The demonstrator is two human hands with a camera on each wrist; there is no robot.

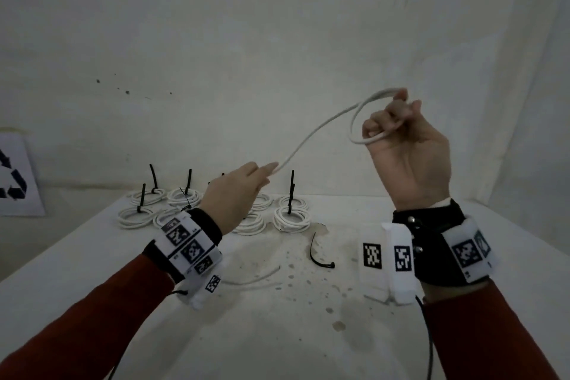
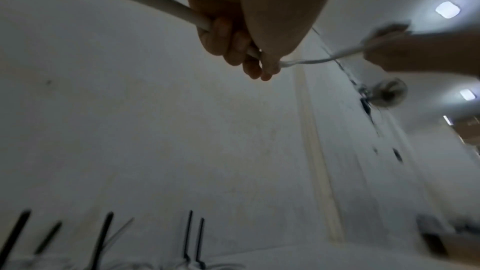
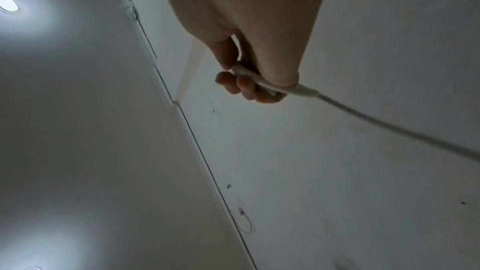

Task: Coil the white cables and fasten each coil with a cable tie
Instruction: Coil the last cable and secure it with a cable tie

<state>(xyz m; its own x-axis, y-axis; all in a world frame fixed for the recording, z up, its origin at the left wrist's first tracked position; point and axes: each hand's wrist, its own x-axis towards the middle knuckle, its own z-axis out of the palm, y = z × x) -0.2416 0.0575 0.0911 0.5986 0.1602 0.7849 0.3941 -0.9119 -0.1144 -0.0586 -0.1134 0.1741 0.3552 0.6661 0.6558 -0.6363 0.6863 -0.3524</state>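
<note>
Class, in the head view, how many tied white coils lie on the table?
8 coils: four left of the left hand, at; two just right of it; two at far right. The hand may hide others.

A white cable (image 1: 320,129) hangs in the air above the surface (image 1: 277,333), one loop of it gathered in the raised right hand (image 1: 407,151) and a slack run sloping down to the left hand (image 1: 237,191), which grips it. At the far edge lie finished coils (image 1: 291,219), each cinched with an upright black tie. A loose cable tie (image 1: 317,256), black and curved, lies nearer.
</note>
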